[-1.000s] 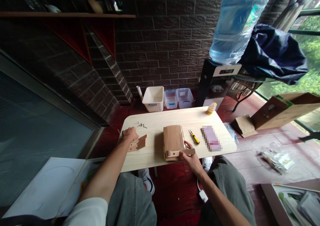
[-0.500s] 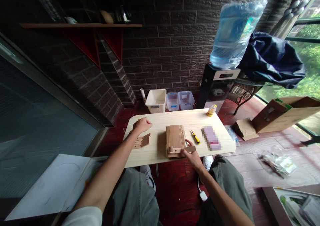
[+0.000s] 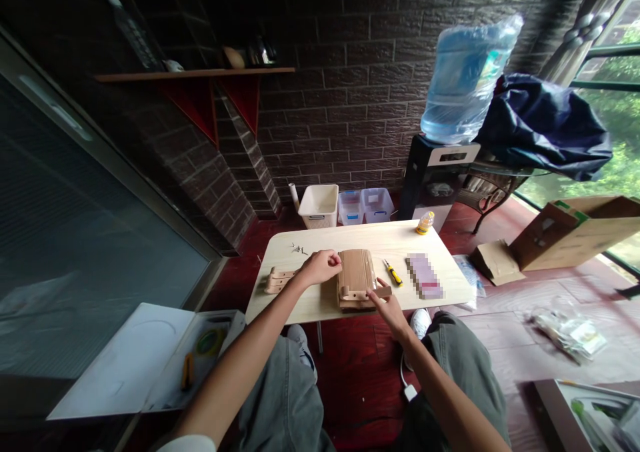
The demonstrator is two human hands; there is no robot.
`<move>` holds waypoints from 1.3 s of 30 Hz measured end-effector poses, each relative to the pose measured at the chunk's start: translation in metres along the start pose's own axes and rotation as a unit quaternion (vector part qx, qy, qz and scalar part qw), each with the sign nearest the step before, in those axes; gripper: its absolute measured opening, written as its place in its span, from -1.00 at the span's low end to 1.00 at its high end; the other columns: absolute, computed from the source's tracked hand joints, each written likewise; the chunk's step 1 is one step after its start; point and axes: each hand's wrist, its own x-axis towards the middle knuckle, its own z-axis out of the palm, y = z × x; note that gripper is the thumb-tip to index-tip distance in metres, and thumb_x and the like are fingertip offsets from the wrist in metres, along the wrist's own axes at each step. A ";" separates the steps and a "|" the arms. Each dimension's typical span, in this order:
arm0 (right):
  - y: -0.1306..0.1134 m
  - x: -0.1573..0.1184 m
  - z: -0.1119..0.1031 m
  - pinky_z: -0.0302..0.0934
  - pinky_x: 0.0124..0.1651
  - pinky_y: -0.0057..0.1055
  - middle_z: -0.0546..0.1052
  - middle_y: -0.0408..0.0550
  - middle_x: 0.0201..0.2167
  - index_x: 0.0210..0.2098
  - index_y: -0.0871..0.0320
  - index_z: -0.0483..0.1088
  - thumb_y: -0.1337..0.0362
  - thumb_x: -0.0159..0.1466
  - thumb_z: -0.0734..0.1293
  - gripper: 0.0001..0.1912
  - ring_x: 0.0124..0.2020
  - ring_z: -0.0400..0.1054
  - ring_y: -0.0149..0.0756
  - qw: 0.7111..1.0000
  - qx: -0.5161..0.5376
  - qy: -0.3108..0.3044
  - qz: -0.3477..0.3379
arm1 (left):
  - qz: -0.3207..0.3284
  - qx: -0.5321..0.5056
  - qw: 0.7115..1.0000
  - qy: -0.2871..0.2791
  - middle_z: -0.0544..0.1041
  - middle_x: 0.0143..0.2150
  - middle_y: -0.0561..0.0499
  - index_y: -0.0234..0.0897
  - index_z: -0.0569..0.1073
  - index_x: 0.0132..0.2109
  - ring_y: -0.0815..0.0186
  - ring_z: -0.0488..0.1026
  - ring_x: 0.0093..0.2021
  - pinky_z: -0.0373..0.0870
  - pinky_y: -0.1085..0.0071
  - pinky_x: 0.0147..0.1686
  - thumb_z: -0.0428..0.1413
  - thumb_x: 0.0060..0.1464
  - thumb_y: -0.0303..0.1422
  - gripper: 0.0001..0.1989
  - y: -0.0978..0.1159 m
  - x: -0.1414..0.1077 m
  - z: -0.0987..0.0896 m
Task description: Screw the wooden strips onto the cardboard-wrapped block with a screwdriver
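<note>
Two hands are in use: the left hand [image 3: 320, 267], loosely curled, is laid against the left edge of a slatted wooden assembly [image 3: 356, 277]; the right hand [image 3: 389, 307], part open, is placed on its near end, any grip unclear. That assembly is lying on a pale tabletop [image 3: 310, 305], a yellow-handled screwdriver [image 3: 393, 273] just beside it.

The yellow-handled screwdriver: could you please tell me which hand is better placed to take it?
Right, probably: the right hand is beside the screwdriver; the left hand is beyond the wooden assembly.
</note>
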 end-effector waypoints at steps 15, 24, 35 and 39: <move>-0.039 -0.089 -0.013 0.34 -0.08 -0.25 0.59 0.06 -0.19 -0.11 0.13 0.51 -0.11 0.25 0.33 -0.54 -0.17 0.46 -0.11 0.990 -0.037 0.110 -0.084 | -0.041 -0.347 0.930 0.112 0.60 -0.22 -0.08 -0.24 0.36 -0.15 0.24 0.60 -0.25 0.53 0.31 -0.18 0.17 0.14 -0.13 -0.71 0.057 -0.117 0.128; -0.041 -0.099 -0.016 0.35 -0.11 -0.24 0.63 0.02 -0.30 -0.18 0.16 0.60 -0.17 0.17 0.38 -0.47 -0.19 0.48 -0.05 0.998 0.035 -0.035 -0.029 | -0.040 -0.310 0.945 0.101 0.56 -0.26 -0.02 -0.18 0.30 -0.17 0.25 0.59 -0.23 0.53 0.33 -0.20 0.08 0.22 -0.19 -0.82 0.055 -0.141 0.162; -0.022 -0.096 -0.057 0.36 -0.34 -0.33 0.61 -0.01 -0.36 -0.18 0.14 0.51 -0.16 0.18 0.38 -0.51 -0.43 0.45 -0.23 0.987 0.100 0.123 0.017 | 0.111 0.119 0.974 0.159 0.24 0.37 -0.14 -0.21 0.26 0.28 0.10 0.10 0.42 0.19 0.02 0.36 0.03 0.20 -0.43 -0.50 0.043 -0.128 0.164; -0.012 -0.098 -0.066 0.33 -0.34 -0.34 0.59 -0.03 -0.39 -0.16 0.15 0.53 -0.12 0.19 0.39 -0.53 -0.44 0.42 -0.26 0.989 0.070 0.131 -0.001 | 0.101 0.179 0.966 0.154 0.15 0.42 -0.20 -0.30 0.10 0.38 0.06 -0.06 0.47 0.10 -0.03 0.40 0.02 0.14 -0.51 -0.34 0.028 -0.111 0.173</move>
